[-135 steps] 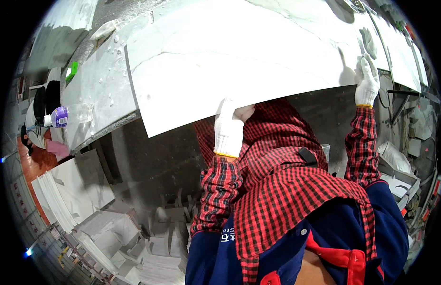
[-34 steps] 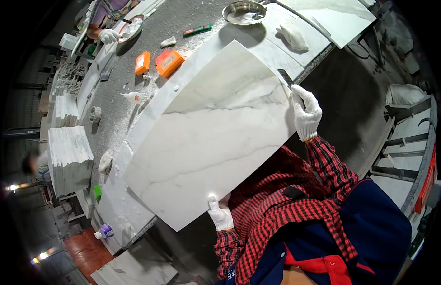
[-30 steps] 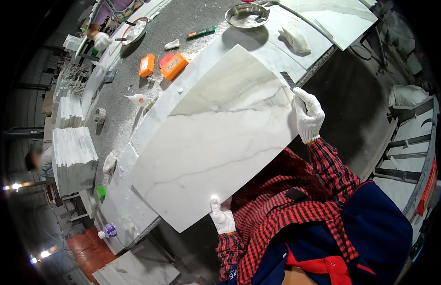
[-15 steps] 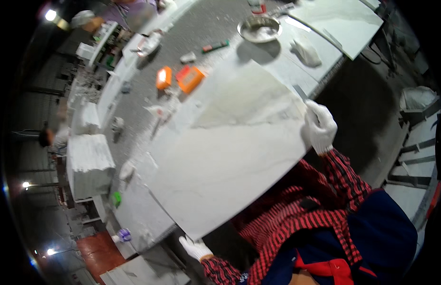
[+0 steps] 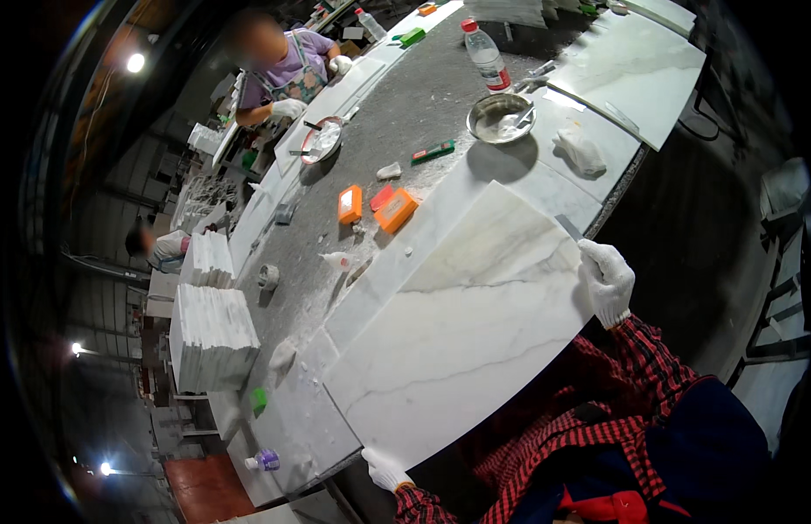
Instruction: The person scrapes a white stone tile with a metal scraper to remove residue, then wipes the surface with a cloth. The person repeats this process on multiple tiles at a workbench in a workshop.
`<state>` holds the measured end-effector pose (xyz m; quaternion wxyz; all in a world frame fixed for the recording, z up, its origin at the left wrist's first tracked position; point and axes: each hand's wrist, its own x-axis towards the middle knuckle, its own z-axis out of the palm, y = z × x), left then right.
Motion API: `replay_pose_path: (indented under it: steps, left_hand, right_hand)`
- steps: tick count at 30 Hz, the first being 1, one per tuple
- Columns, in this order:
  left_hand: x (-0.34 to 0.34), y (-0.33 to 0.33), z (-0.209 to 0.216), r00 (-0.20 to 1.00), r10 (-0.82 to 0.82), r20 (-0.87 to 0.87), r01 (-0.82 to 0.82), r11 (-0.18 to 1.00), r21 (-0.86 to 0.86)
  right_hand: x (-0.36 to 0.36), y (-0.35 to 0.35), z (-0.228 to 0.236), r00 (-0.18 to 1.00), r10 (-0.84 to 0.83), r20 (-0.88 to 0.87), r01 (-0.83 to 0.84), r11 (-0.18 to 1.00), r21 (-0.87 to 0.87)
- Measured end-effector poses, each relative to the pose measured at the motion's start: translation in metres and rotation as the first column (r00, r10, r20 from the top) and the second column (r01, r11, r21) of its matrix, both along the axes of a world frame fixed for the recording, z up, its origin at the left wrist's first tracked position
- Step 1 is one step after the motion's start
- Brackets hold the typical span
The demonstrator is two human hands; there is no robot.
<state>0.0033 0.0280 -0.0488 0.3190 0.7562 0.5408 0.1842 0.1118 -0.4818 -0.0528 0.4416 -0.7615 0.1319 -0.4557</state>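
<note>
Marble slab, grey-veined, on our bench. Right hand: fingers curled round a grey blade. Left hand: at slab's corner; we cannot tell its finger closure.

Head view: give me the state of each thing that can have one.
Marbled slab, near edge overhanging the bench
Left hand, gloved, at the slab's left end
Right hand, gloved, gripping flat tool
Metal bowl, upright, partly filled
Far bowl, upright, partly filled
Red-labelled bottle, capped
Purple-labelled bottle, capped
</note>
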Motion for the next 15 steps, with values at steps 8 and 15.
replay_pose_path:
  steps: [8, 15]
  left_hand:
    - [0.000, -0.033, 0.019, 0.993, -0.076, -0.086, 0.076, 0.997, 0.005]
    - [-0.003, -0.038, 0.026, 0.999, -0.011, -0.049, 0.009, 0.999, -0.043]
  right_hand:
    - [-0.002, -0.012, 0.005, 0.983, 0.142, -0.115, -0.113, 0.967, 0.226]
    - [0.056, -0.062, 0.059, 0.883, 0.432, -0.185, -0.243, 0.756, 0.608]
